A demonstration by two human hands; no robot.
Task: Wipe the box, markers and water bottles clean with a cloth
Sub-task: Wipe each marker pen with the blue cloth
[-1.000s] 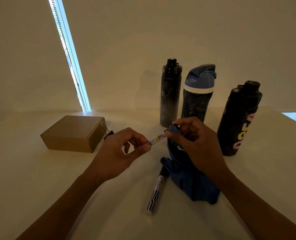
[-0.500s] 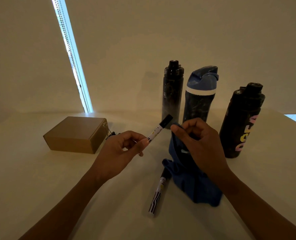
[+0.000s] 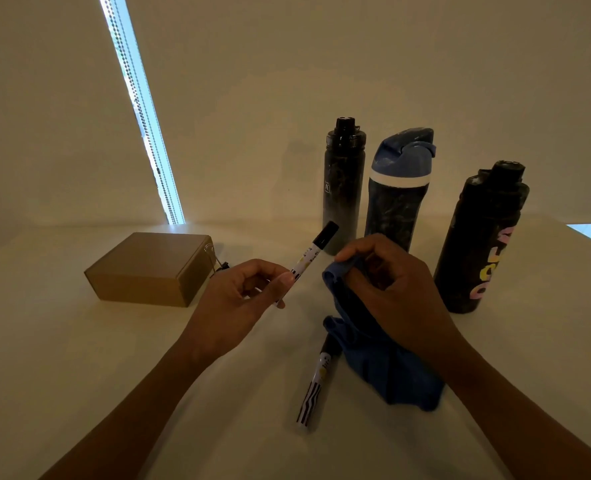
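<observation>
hands apart: left pinches marker, right grips blue cloth.

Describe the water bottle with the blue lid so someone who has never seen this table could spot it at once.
On the pale table, three water bottles stand upright in a row at the back right. Take the middle bottle, between the slim black bottle and the black bottle with pink lettering. It alone has a blue flip-top lid over a white band.
</observation>
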